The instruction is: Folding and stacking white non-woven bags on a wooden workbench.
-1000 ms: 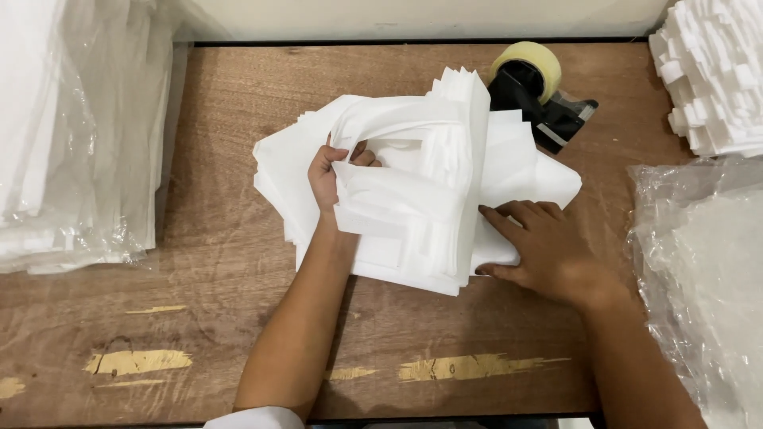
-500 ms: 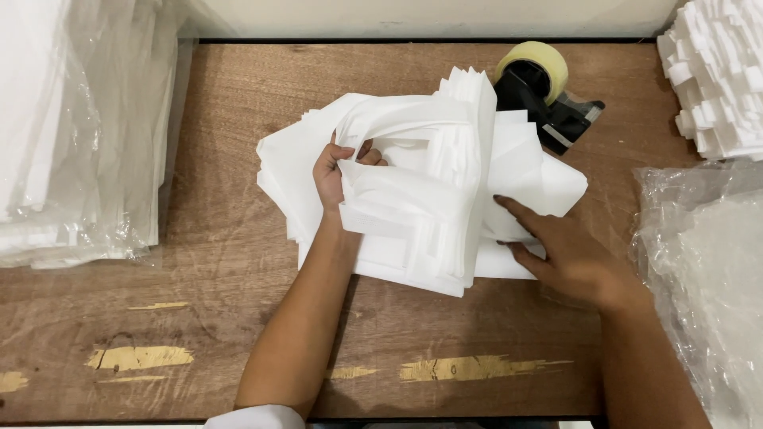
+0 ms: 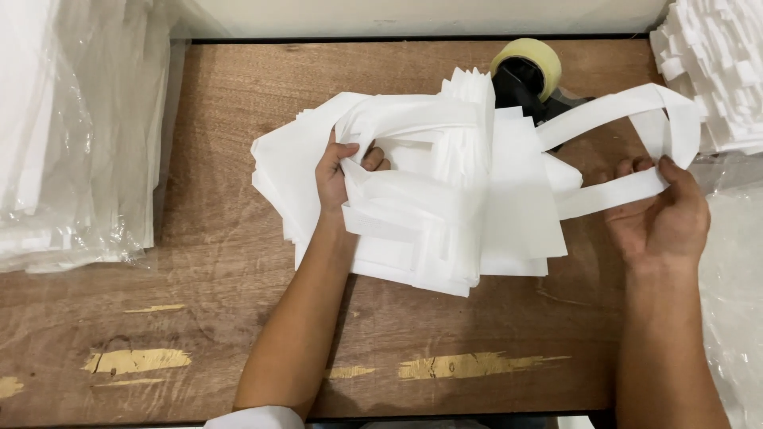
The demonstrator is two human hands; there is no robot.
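A stack of white non-woven bags (image 3: 445, 214) lies folded in the middle of a wooden table (image 3: 222, 262). My left hand (image 3: 338, 171) presses on the stack's left part, fingers curled over a folded strap. My right hand (image 3: 660, 214) grips a long white strap loop (image 3: 628, 119) of one bag and holds it stretched out to the right, off the stack.
A tape dispenser with a yellowish roll (image 3: 528, 67) stands behind the stack. Clear plastic packs of white material (image 3: 71, 135) lie at the left. A pile of white pieces (image 3: 723, 71) sits at the top right, with a plastic bag (image 3: 735, 278) below it.
My right hand has left the stack's right edge and moved right, pulling a bag's strap loop out with it. My left hand stays on the stack.
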